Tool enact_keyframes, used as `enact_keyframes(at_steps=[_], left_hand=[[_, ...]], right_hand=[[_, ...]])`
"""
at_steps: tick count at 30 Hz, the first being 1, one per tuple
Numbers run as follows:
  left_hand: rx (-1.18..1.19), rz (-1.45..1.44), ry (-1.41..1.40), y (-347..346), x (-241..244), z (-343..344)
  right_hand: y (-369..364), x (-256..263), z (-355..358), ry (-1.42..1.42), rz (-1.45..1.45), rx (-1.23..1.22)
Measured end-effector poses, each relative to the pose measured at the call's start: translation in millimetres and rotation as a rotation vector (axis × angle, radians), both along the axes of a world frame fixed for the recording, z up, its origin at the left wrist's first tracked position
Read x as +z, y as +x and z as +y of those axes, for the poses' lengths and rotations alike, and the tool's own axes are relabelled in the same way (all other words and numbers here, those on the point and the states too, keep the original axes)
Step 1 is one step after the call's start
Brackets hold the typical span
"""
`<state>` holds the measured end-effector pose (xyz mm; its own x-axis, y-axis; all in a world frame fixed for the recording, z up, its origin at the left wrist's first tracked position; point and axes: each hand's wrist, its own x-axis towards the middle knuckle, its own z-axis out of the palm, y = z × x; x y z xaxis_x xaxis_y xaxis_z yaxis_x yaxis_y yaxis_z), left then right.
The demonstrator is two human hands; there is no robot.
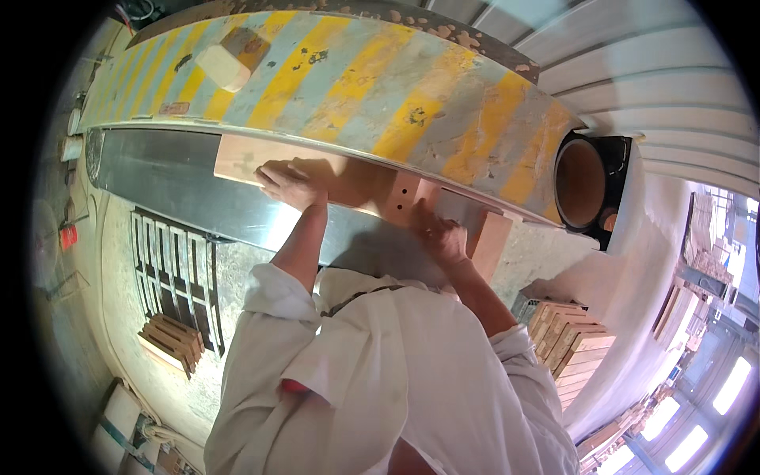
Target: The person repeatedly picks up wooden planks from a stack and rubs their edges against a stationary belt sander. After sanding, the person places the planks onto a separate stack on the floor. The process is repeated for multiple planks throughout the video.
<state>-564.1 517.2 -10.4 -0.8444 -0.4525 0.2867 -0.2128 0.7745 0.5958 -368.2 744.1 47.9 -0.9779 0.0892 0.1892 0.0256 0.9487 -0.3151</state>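
A flat wooden board (356, 183) lies on a long metal machine table (172, 172), along the foot of a yellow-and-grey striped machine housing (356, 83). My left hand (292, 183) rests on the board's left part with its fingers spread over the wood. At the board's right end is a wooden piece with two dark holes (406, 199). My right hand (440, 233) touches that piece, its fingers partly bent; whether it grips the wood cannot be told. Right of this hand another wooden piece (493, 243) reaches past the table's edge.
On the housing lies a pale block (222, 68). A round duct opening (580, 183) is at the housing's right end. Stacked wooden pieces (573, 347) stand at lower right; a slatted rack (175, 267) and more wooden pieces (172, 344) are at lower left.
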Motion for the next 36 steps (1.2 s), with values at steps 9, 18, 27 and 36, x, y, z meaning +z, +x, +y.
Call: enact_keyframes(at_steps=[9, 18, 27, 36], left_hand=[[0.018, 0.093, -0.091, -3, -21, -8], [0.019, 0.043, -0.079, 5, -16, -7], [0.022, -0.007, -0.053, 8, -9, -4], [-0.007, -0.045, 0.001, 8, 2, -1]], right_hand=[[2, -16, -2, -0.166, -0.005, -0.067], [9, -15, -8, -0.18, -0.049, -0.091], [12, -15, -6, -0.206, -0.058, -0.084], [15, -22, -4, -0.211, -0.071, -0.086]])
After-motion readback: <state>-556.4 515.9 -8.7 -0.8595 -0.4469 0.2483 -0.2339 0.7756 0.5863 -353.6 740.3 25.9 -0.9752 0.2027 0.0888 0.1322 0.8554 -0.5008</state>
